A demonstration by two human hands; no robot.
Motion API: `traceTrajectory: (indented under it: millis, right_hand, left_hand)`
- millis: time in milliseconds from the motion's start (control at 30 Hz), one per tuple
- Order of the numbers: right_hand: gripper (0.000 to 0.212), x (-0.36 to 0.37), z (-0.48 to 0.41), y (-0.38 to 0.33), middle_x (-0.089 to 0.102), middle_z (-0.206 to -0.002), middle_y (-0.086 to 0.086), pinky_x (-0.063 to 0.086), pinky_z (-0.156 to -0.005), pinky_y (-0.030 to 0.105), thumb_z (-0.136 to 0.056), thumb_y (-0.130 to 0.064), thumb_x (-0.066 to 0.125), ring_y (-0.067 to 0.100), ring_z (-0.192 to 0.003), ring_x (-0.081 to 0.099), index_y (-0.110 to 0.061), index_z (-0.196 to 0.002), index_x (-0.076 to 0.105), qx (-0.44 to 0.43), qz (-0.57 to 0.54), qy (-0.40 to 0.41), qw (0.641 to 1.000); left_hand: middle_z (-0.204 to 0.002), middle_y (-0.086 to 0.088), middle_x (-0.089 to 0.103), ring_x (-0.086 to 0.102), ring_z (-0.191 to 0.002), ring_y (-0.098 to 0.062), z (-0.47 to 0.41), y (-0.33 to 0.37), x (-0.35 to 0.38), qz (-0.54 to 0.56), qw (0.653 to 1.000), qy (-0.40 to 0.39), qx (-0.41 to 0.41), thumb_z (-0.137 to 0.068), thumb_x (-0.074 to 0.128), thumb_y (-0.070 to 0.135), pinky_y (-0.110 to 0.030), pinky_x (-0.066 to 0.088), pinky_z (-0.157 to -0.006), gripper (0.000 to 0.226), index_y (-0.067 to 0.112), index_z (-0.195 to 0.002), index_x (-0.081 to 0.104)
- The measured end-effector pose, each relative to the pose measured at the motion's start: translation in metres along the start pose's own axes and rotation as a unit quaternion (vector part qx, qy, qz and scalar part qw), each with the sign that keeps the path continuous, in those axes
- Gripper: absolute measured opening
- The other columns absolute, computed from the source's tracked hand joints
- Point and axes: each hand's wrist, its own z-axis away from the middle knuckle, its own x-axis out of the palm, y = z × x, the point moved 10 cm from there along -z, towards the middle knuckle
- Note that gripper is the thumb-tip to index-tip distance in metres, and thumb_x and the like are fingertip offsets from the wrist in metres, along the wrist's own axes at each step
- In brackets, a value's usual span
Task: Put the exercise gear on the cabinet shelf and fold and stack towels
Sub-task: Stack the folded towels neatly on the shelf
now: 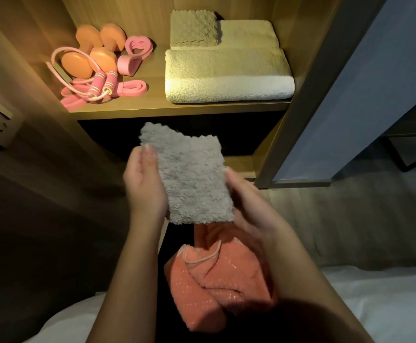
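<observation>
The folding step is in hand: a small grey towel is held in the air in front of the cabinet, below the front edge of the lit shelf, and looks folded to a compact rectangle. The left hand pinches its left edge, thumb on the front and fingers behind. The right hand grips the lower right side with the thumb along the edge; its fingers are hidden behind the cloth.

The next move probably calls for lifting the towel up and forward onto the towel stack, keeping the fold flat. A coral towel lies crumpled below the hands and is not yet folded.

On the shelf's left side sit orange dumbbells, a pink skipping rope and pink resistance bands. On its right lie a large cream towel at the front, and behind it a small tan towel on another folded one.
</observation>
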Motion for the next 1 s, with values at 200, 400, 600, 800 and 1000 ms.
traceTrajectory:
  millis: [200,400,600,800,1000]
  right_hand:
    - [0.023,-0.005,0.027,-0.060,0.062,-0.074,0.010,0.038,-0.055,0.018,-0.099,-0.026,0.051,0.001,-0.063,0.049,-0.007,-0.090,0.059,-0.298,0.417,0.287,0.809]
    - [0.024,-0.006,0.019,-0.057,0.065,-0.087,0.005,0.047,-0.068,0.025,-0.101,-0.033,0.047,0.014,-0.077,0.060,-0.013,-0.099,0.061,-0.255,0.363,0.207,0.872]
    - [0.030,-0.007,0.027,-0.069,0.049,-0.074,0.015,0.038,-0.058,0.027,-0.099,-0.029,0.045,0.009,-0.067,0.045,-0.002,-0.089,0.052,-0.310,0.366,0.253,0.841]
    - [0.030,-0.018,0.022,-0.072,0.063,-0.107,0.001,0.054,-0.080,0.026,-0.093,-0.015,0.062,0.008,-0.092,0.063,-0.025,-0.121,0.056,-0.242,0.342,0.162,0.893]
    - [0.041,0.009,0.039,-0.110,0.056,-0.122,-0.003,0.047,-0.097,0.032,-0.085,-0.013,0.072,0.008,-0.116,0.054,-0.016,-0.125,0.059,-0.326,0.577,0.121,0.739]
  left_hand:
    - [-0.061,0.010,0.035,0.035,-0.052,-0.001,0.015,0.003,0.001,-0.084,0.994,0.051,0.054,-0.104,0.041,0.026,-0.020,0.027,-0.049,0.033,0.013,-0.073,0.043]
    - [-0.063,0.011,0.034,0.035,-0.054,0.000,0.015,0.007,0.008,-0.085,0.992,0.011,0.092,-0.104,0.040,0.023,-0.015,0.027,-0.049,0.030,0.013,-0.075,0.041]
    - [-0.061,0.017,0.041,0.035,-0.053,0.000,0.022,0.007,0.012,-0.081,0.991,0.019,0.100,-0.103,0.040,0.025,-0.018,0.026,-0.049,0.030,0.022,-0.073,0.039]
    - [-0.063,0.009,0.042,0.042,-0.056,-0.003,0.005,0.030,0.011,-0.103,0.975,-0.042,0.191,-0.101,0.040,0.035,-0.024,0.033,-0.050,0.022,0.021,-0.085,0.046]
    - [-0.081,0.011,0.046,0.044,-0.065,0.000,0.006,0.064,0.020,-0.185,0.903,-0.124,0.367,-0.102,0.035,0.037,-0.007,0.033,-0.058,0.023,0.018,-0.095,0.047]
